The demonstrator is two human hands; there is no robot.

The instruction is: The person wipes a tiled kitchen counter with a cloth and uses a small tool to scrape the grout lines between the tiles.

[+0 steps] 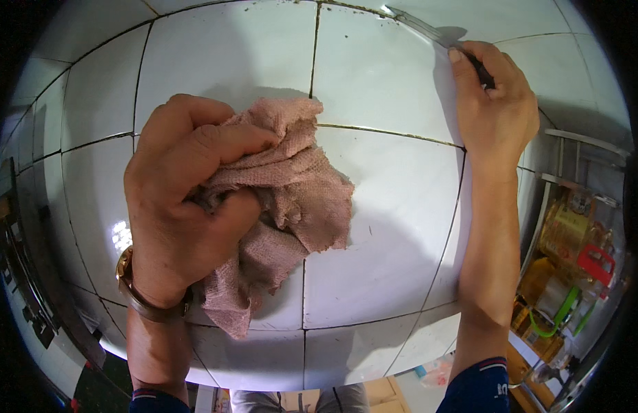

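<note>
Bunched in my left hand (182, 186) is a pink textured cloth (319, 201), its loose folds hanging over the white tiles (381, 175). A watch (151, 304) circles that wrist. At the upper right my right hand (497, 98) grips the dark handle of a slim metal tool (419, 26), apparently a knife. The tool's tip lies at the dark grout line (360, 8) along the far edge of the tiles. Small dark specks sit near that line. My fingers hide part of the handle.
On the right, a white metal rack (579, 155) stands by several bottles of yellow oil (561, 227), some with red or green handles. A dark appliance edge, perhaps a stove (24, 263), runs along the left. Below the tiled edge my legs (298, 400) show.
</note>
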